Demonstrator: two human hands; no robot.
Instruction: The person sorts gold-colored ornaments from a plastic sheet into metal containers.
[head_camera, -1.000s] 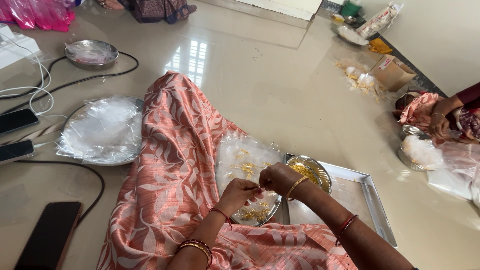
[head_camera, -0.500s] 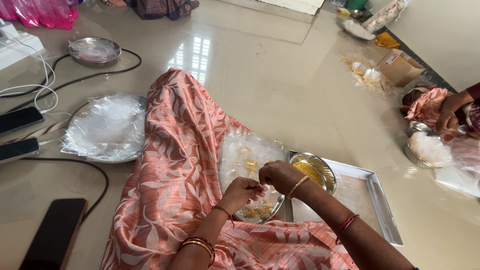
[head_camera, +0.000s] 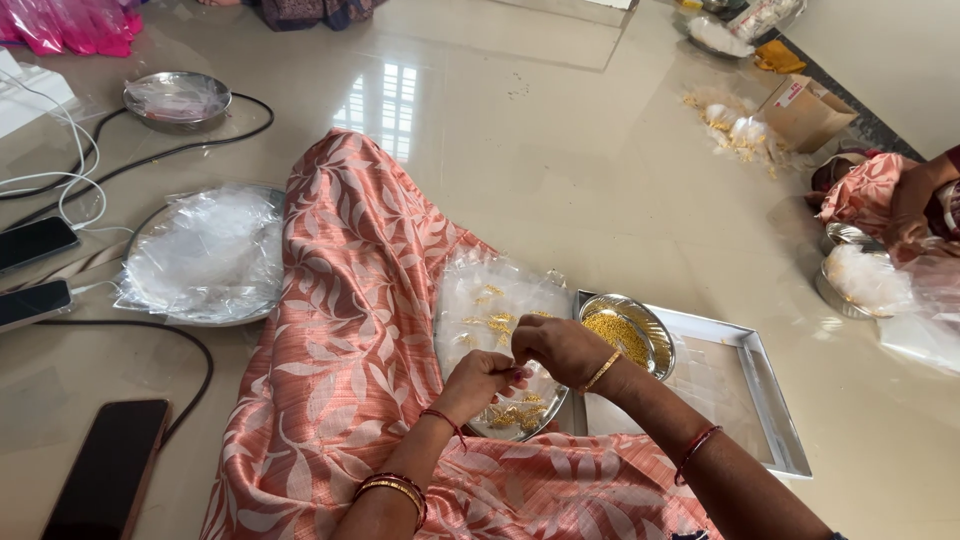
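My left hand (head_camera: 478, 382) and my right hand (head_camera: 560, 346) meet fingertip to fingertip just above a round steel plate (head_camera: 478, 432) on my lap's edge. Both pinch something tiny between them, too small to identify. The plate holds clear plastic pouches (head_camera: 490, 295) and several small golden pieces (head_camera: 508, 416). Right beside my right wrist sits a small steel bowl of yellow beads (head_camera: 622, 337). It rests on the left end of a rectangular steel tray (head_camera: 768, 392). Bangles ring both wrists.
My peach patterned cloth (head_camera: 340, 330) stretches across the glossy floor. Left of it lie a plate heaped with clear plastic (head_camera: 205, 255), three phones (head_camera: 108, 470), cables (head_camera: 150, 160) and a far steel dish (head_camera: 177, 97). Another person (head_camera: 905, 200) works with bowls at right, near a cardboard box (head_camera: 805, 112).
Both hands stay pinched together over the plate, with only small finger movement. The view has shifted slightly.
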